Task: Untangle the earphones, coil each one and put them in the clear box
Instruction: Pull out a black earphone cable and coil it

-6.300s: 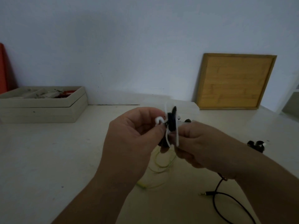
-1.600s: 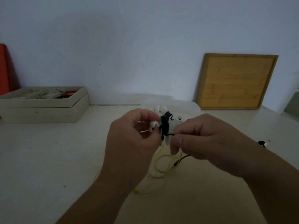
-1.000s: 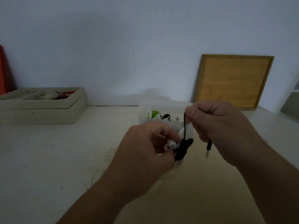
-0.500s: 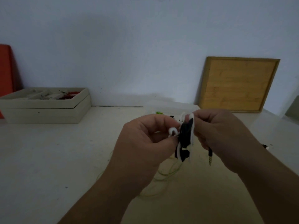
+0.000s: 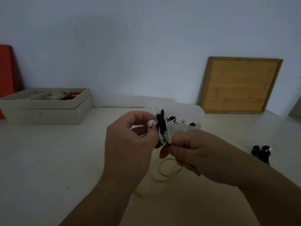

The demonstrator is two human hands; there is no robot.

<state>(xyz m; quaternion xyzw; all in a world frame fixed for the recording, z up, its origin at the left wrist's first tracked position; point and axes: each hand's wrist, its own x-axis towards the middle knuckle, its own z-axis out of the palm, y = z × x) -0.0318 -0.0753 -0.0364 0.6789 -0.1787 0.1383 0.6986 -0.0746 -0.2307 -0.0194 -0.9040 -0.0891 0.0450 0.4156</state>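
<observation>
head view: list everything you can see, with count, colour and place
earphone bundle: one, black and white cords, held up in front of the clear box
clear box: one, see-through, mid table behind the hands
earphones in the box: black and white, count unclear
earphone cable: one, yellow-green, loose on the table under the hands
black earphones: one bundle, on the table at right
compartment box: one, beige, back left
wooden board: one, tan, leaning on the wall at right
red object: one, left edge
table: one, off-white
left hand: pinches the bundle
right hand: pinches its lower end
</observation>
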